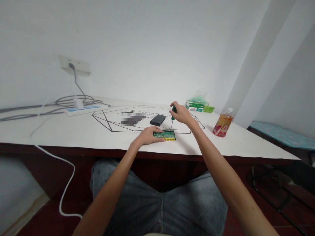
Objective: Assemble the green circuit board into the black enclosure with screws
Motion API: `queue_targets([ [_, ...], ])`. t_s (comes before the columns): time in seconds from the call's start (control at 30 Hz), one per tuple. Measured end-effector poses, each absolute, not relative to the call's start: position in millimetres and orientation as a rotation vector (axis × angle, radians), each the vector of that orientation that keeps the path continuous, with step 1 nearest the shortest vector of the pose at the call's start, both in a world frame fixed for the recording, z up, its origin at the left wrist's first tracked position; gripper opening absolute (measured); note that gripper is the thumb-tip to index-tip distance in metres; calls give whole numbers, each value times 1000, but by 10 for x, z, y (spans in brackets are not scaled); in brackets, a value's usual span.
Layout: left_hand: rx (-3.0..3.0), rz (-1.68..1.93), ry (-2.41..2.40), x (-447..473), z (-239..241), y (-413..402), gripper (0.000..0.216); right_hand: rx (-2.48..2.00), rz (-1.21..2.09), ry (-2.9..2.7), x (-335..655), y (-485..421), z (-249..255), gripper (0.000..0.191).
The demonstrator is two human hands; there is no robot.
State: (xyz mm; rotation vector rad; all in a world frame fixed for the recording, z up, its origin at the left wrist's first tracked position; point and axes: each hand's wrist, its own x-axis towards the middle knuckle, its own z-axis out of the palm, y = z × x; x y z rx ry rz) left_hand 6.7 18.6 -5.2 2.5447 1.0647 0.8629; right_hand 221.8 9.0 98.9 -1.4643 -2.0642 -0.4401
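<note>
A green circuit board (pixel 168 134) with a row of yellow ports along its near edge lies on the white table. My left hand (pixel 149 135) is closed around its left end and steadies it. In my right hand (pixel 181 114) is a screwdriver (pixel 173 113) with a dark green handle, held nearly upright. Its thin shaft points down at the board's right part; whether the tip touches a screw is too small to tell. Just behind the board lies a black rectangular case (pixel 157 120). Several tiny dark bits, perhaps screws, lie between the case and the board.
A bottle of reddish drink (pixel 222 123) stands at the right. Green and white boxes (pixel 195 106) with a plastic bag on top sit at the back. To the left are a power strip (pixel 86 109) and coiled grey cables (pixel 73 99). A white cable (pixel 66 186) hangs over the table's front edge.
</note>
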Motion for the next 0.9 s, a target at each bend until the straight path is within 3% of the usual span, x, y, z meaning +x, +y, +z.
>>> queue_targets([
  [0.17,2542,845,1084,69,-49,180,57,-1474,-514,-2058,2251,70,987,28],
  [0.4,2518,836,1079,72,-19,157,61,-1694,-319,-2031,2270,67,1054,33],
  [0.67,2517,839,1070,72,-1,147,62,-1861,-575,-1897,2222,14,1017,43],
  [0.9,2493,850,1086,66,-30,167,63,-1767,-321,-2062,2234,-72,1168,23],
])
